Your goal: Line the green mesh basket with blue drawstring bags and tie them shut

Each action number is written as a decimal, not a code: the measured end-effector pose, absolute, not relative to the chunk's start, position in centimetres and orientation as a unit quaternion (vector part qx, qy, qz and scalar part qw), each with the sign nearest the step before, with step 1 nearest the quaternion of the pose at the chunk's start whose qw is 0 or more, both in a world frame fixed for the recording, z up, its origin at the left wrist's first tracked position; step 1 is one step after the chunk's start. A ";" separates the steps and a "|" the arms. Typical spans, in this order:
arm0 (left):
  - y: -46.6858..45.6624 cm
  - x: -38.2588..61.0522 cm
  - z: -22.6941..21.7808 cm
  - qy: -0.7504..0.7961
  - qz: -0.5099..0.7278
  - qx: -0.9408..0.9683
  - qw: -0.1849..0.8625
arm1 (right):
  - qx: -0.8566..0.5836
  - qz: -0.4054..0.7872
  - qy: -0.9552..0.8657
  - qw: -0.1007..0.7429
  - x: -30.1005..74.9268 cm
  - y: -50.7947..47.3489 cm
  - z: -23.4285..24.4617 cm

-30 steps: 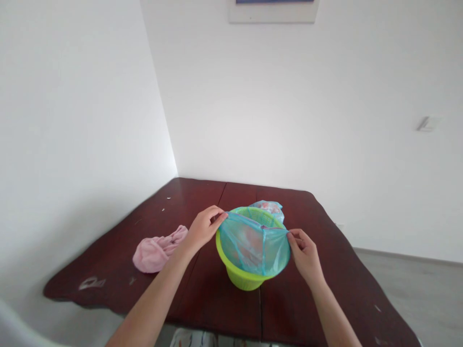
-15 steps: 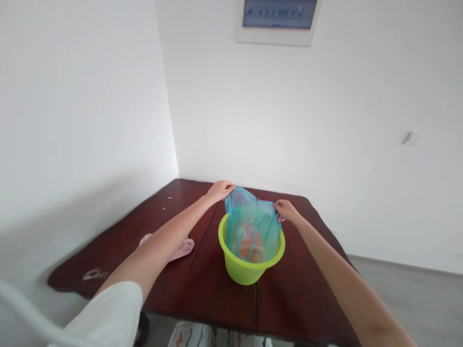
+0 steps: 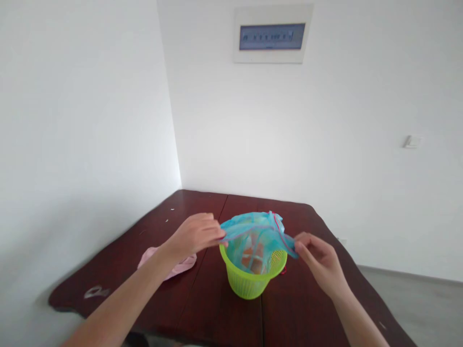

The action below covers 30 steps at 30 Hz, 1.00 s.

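Note:
A lime green plastic basket [image 3: 251, 282] stands on the dark red wooden table [image 3: 217, 308]. A thin turquoise plastic bag [image 3: 253, 233] with a red drawstring hangs inside it and spreads over its rim; something orange shows through the bag. My left hand [image 3: 197, 236] pinches the bag's edge at the basket's left side. At the right side, my right hand [image 3: 320, 262] pinches the other edge. Both hands pull the bag's mouth apart just above the basket.
A crumpled pink cloth [image 3: 170, 262] lies on the table left of the basket, partly behind my left forearm. White walls meet in a corner behind the table. A framed panel [image 3: 272, 34] hangs high on the far wall, a switch [image 3: 412, 141] to the right.
My hands were raised over the far side of the basket holding the bag up; now they have come down and back toward me, spreading the bag's mouth over the rim.

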State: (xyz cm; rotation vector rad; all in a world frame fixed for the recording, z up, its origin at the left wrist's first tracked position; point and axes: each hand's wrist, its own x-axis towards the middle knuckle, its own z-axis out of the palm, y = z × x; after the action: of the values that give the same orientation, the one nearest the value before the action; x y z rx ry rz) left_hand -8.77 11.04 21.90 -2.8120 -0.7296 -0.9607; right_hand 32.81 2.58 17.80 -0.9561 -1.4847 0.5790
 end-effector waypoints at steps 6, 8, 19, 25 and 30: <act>0.1 -12.4 13.1 -0.315 -0.405 -0.852 -0.101 | -0.484 0.261 -0.606 0.575 32.6 -5.9 7.9; -0.8 -11.3 10.5 -0.402 -0.490 -0.754 -0.173 | -0.527 0.249 -0.609 0.538 31.5 -5.9 6.8; 1.0 -9.1 8.7 -0.445 -0.456 -0.633 -0.439 | -0.623 0.176 -0.615 0.451 30.7 -2.1 8.1; -0.7 -8.4 9.0 -0.416 -0.362 -0.651 -0.522 | -0.567 0.308 -0.587 0.488 30.4 -2.5 5.4; -0.6 -9.4 9.5 -0.446 -0.329 -0.674 -0.488 | -0.575 0.323 -0.576 0.483 30.7 -2.8 5.7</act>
State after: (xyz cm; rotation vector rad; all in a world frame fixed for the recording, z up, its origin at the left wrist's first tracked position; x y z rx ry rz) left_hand -9.39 -0.57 9.45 -3.2135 -2.1284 -1.5685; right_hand 30.72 -2.83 5.69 -1.3998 -1.4035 0.7867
